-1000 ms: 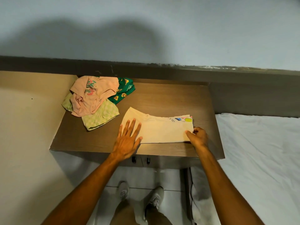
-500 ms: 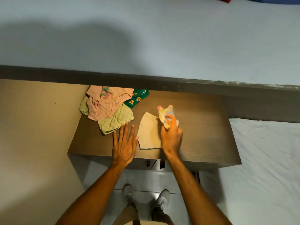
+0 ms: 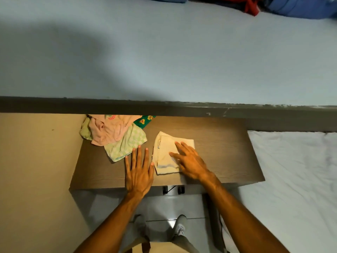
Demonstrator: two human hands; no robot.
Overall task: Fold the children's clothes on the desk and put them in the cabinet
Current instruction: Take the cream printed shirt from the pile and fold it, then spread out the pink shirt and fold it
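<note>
Step now: the person is folding the cream shirt (image 3: 165, 154) on the counter (image 3: 218, 156). It looks folded in half, so I think this step is the pressing flat.
Right hand (image 3: 191, 163): it lies flat on the right part of the cream shirt, fingers (image 3: 179, 146) spread out and holding nothing.
Left hand (image 3: 139, 170): it lies flat on the bare counter, just left of the cream shirt, fingers spread and holding nothing. The thumb tip is right at the shirt's left edge.
Where the shirt is: in the middle of the counter, near the front edge.
Next move: I think the shirt needs one more fold or a lift. For that the hands must pinch the cloth at its edges and keep the layers together.
Still to fold: a pile of clothes (image 3: 113, 136) sits at the far left of the counter, with a pink top over a green checked piece and a dark green one behind.
In the way: nothing sits on the shirt but the hand. The pile is near, just beyond the left hand.
Cabinet: I cannot tell where it is.
Other things: a bed (image 3: 291, 179) with a white sheet is on the right.
</note>
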